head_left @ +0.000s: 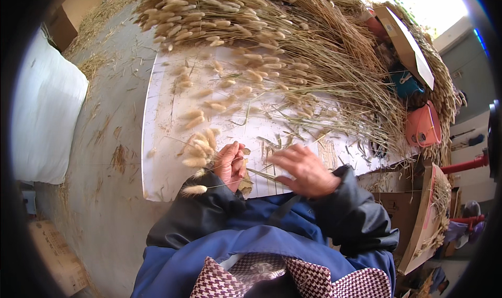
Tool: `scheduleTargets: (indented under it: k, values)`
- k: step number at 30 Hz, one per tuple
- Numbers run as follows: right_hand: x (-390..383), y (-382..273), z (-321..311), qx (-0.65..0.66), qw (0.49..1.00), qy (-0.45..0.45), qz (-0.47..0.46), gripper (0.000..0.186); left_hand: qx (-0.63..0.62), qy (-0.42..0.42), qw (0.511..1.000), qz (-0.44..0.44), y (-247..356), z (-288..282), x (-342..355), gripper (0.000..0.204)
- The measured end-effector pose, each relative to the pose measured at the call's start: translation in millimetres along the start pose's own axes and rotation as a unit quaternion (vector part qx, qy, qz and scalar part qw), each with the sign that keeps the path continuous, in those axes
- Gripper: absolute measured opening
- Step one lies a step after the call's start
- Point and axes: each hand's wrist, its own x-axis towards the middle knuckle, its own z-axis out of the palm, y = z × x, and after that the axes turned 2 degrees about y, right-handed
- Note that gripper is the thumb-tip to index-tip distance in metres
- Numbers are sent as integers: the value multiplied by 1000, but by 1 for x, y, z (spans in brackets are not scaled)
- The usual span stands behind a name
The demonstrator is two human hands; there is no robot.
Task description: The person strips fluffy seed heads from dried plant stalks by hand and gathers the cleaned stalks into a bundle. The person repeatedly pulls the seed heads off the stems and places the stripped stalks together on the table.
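Note:
My left hand [230, 164] is closed around the stems of a small bunch of dried bunny-tail grass [198, 149]. The fluffy cream heads fan out to the left of the fist, with one lower head [194, 190] hanging apart over my sleeve. Cut ends of the stems [261, 174] stick out to the right of that fist, toward my right hand [306, 170]. The right hand is blurred by motion, its fingers stretched out and apart, and I see nothing held in it. Loose bunny-tail heads [214, 105] lie on the white board [157, 120] beyond both hands.
A large heap of dried bunny-tail grass [209, 21] covers the far side, its stems running right. A pink bucket [422, 124], a blue container [405, 83] and an open cardboard box [405, 42] stand at the right. White cloth [49, 110] hangs on the left.

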Motion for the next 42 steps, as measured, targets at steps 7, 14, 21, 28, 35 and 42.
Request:
scheduleTargets:
  k: [7,14,21,28,35,42]
  values:
    - [12,-3,20,-37,995,69,55,20,9,102,994,30,6,-6,-10,36]
    - [14,16,21,-41,978,154,138,13,80,48,992,90,18,-11,-43,14]
    - [4,9,34,-59,992,45,100,13,72,-2,991,113,16,3,-44,24]
    - [-5,13,45,-65,991,59,100,5,61,8,990,127,15,3,-40,11]
    - [-37,65,38,-180,964,97,171,3,48,65,987,142,21,-8,-37,5]
    - [-74,79,14,-131,954,62,264,29,44,88,986,134,27,-29,-38,3]
